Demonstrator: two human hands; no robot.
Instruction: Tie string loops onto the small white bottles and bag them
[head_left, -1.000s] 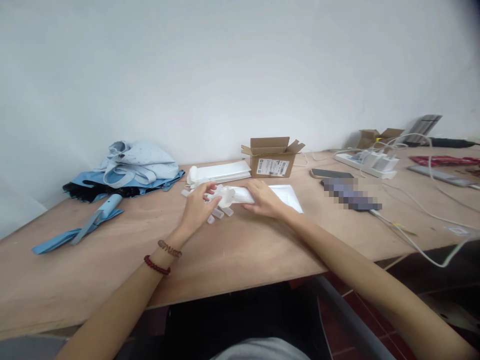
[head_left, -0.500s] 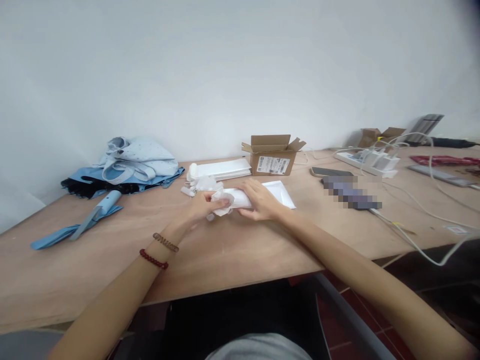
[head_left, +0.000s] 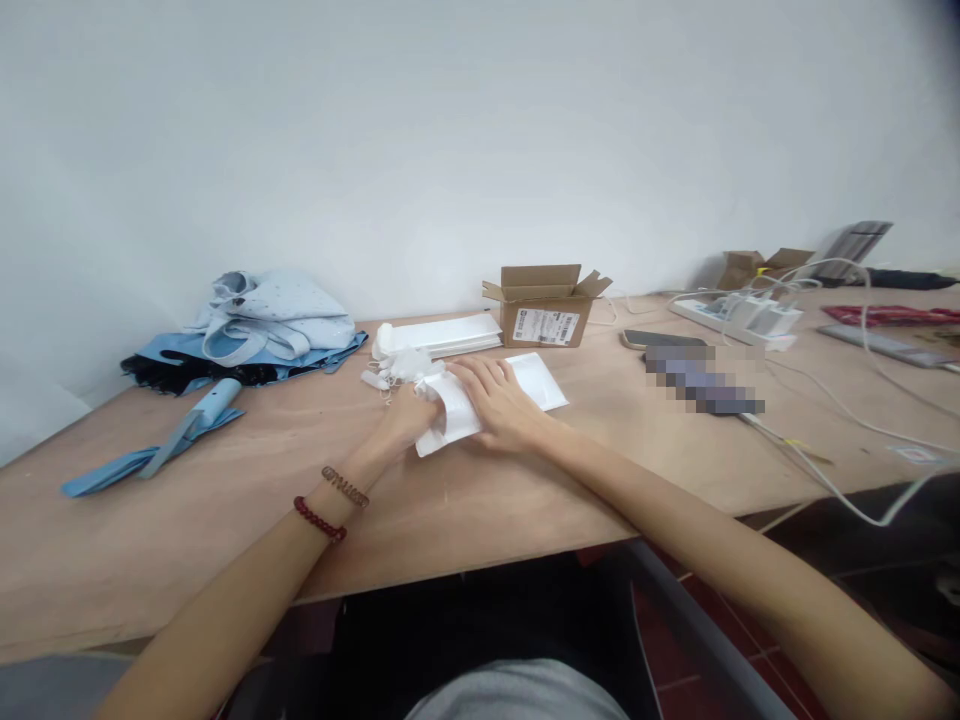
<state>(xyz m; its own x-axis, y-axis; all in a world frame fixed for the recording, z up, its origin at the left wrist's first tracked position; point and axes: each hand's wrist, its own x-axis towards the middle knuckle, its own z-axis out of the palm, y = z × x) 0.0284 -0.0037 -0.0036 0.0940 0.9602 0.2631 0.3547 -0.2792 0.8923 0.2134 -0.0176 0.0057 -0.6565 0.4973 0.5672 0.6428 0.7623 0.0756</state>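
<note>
A white flat pouch lies at the middle of the table, its mouth turned to the left and gaping. Across its body my right hand is closed, fingers over the top and thumb on the near side. My left hand reaches into the pouch's mouth; its fingers are hidden inside, so what they hold does not show. Just behind the left hand sits a clump of crumpled white translucent wrapping with thin strings.
White flat packs lie behind, beside an open cardboard box. A blue umbrella with light blue cloth is at left, its blue handle nearer. Rightward are a phone, a power strip and white cables.
My left hand has gone from pinching crumpled white wrapping at the pouch's end to inside its mouth. The pouch has shifted slightly left and its opening now shows wide.
</note>
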